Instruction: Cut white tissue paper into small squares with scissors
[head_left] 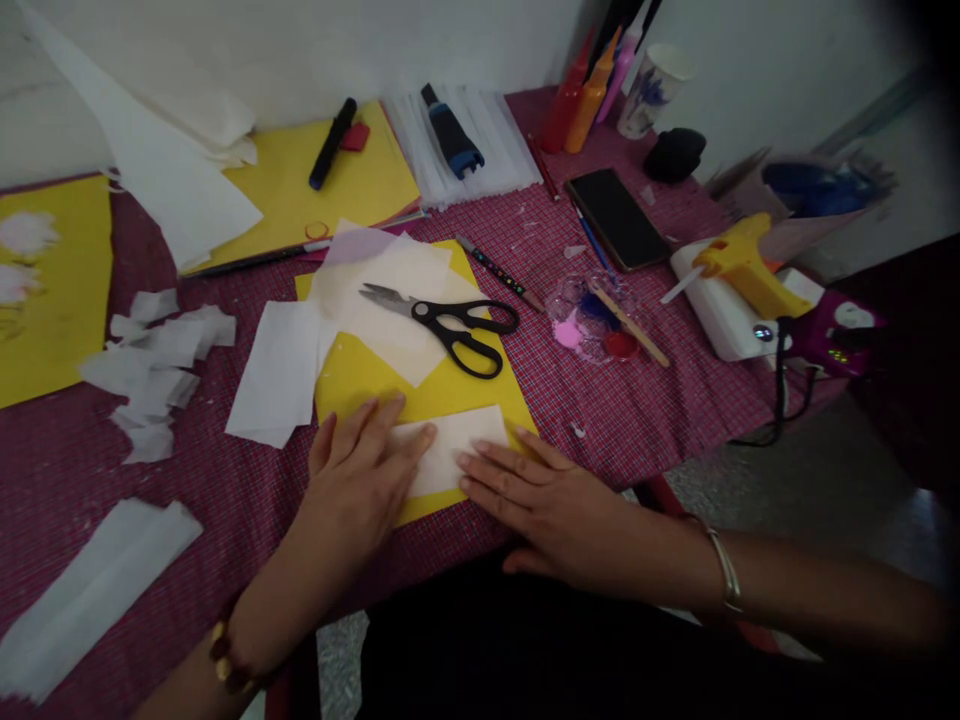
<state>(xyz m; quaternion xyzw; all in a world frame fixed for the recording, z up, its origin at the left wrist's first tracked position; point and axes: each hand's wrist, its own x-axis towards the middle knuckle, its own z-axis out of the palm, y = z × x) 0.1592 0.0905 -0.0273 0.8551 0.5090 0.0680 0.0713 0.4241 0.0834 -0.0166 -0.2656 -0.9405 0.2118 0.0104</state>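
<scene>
Flattening, seemingly, a rectangular white paper [459, 433], left hand [356, 480] and right hand [551, 505] lie spread, grip empty; creasing would need firmness.

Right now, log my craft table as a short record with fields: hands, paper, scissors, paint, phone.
left hand: over the left part of the white paper
right hand: resting on its right part
white paper: on a yellow sheet
scissors: beyond the hands, pointing left
paint palette: pink, blue and red paint; wooden stick resting on it
smartphone: beyond the palette
</scene>
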